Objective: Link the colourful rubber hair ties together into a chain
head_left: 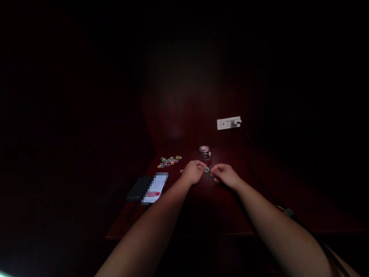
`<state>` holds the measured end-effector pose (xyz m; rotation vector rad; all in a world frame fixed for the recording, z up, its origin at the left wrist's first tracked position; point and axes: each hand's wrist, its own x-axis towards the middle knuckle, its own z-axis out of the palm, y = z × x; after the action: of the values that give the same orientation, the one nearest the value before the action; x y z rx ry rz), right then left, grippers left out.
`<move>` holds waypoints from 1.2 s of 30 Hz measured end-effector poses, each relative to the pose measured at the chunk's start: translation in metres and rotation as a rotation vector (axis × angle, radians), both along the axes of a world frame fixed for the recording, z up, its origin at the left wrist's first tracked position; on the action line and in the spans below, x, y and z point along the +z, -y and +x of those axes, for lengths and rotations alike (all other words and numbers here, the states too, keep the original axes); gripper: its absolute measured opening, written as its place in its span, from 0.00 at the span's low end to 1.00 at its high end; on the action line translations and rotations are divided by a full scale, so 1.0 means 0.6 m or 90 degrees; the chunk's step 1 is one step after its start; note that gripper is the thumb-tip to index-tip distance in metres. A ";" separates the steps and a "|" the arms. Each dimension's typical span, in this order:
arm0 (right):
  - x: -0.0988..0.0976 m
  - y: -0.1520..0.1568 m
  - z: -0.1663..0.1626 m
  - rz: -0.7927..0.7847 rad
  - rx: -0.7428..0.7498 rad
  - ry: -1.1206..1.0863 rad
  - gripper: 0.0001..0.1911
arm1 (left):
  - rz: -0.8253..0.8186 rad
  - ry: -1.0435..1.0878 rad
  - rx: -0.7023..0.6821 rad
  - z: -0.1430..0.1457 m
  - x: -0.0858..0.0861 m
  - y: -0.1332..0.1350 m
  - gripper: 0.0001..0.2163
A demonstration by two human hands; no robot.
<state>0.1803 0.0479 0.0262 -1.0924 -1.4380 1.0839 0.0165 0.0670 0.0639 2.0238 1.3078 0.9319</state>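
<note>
My left hand (195, 171) is closed in a pinch, with a small green hair tie (206, 169) at its fingertips. Facing it across a small gap, my right hand (225, 175) has its fingers drawn together; something small and dark may be at the tips, too dim to make out. Just behind both hands stands a small clear jar (205, 154) with a pinkish lid. A loose pile of coloured hair ties (169, 162) lies to the left, and one pale hair tie (182, 171) sits beside my left hand, partly hidden by it.
The dark red table (213, 215) meets a wall with a white power socket (228, 123) and a plug in it. A dark cable (255, 161) runs down the right side. At left lie a phone (155, 188) with a lit screen and a black flat device (138, 188).
</note>
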 end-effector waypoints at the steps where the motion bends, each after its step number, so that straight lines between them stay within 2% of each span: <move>1: -0.007 -0.007 0.008 0.005 -0.039 0.016 0.05 | -0.001 -0.029 0.004 0.005 0.003 -0.018 0.07; 5: -0.028 -0.022 0.030 -0.010 -0.142 -0.006 0.02 | -0.055 -0.164 0.008 0.018 0.006 -0.074 0.08; 9: -0.031 -0.021 0.028 0.015 -0.159 0.007 0.02 | -0.131 -0.226 0.010 0.030 0.005 -0.098 0.09; 12: -0.025 -0.019 0.023 0.010 -0.160 -0.004 0.01 | -0.154 -0.242 0.004 0.039 0.003 -0.107 0.09; 23: -0.016 -0.010 0.021 0.000 -0.159 -0.006 0.01 | -0.109 -0.376 0.050 0.044 -0.011 -0.123 0.07; 31: -0.019 -0.012 0.022 0.004 -0.146 -0.010 0.01 | -0.071 -0.321 0.056 0.033 -0.008 -0.119 0.07; 36: -0.025 -0.016 0.024 0.011 -0.148 -0.010 0.02 | -0.105 -0.319 0.074 0.033 -0.005 -0.128 0.08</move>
<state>0.1948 0.0577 0.0112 -1.2032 -1.2700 0.9104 0.0360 0.1439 0.0607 2.1444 1.7136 0.3487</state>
